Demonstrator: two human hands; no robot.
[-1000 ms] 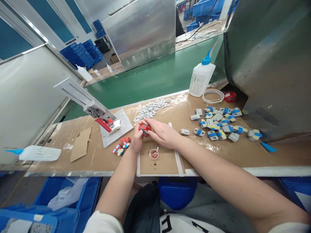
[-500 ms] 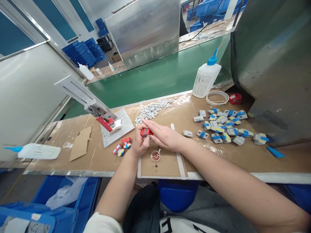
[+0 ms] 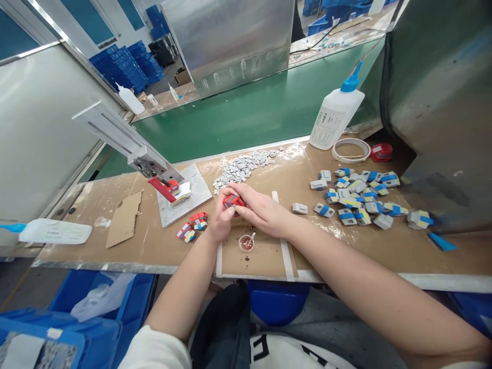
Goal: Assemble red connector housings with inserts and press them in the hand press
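Barely shifted, my two hands, left hand [image 3: 220, 221] and right hand [image 3: 260, 211], stay clamped on one red part [image 3: 232, 201], mid-desk [image 3: 126, 256].

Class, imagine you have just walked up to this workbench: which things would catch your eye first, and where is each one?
First, the two hands meeting at the bench's middle: the left hand and right hand both grip a small red part. Right of them lies a scatter of grey parts with blue and yellow tape. Behind that, a white bottle with a blue nozzle stands by the green conveyor belt.
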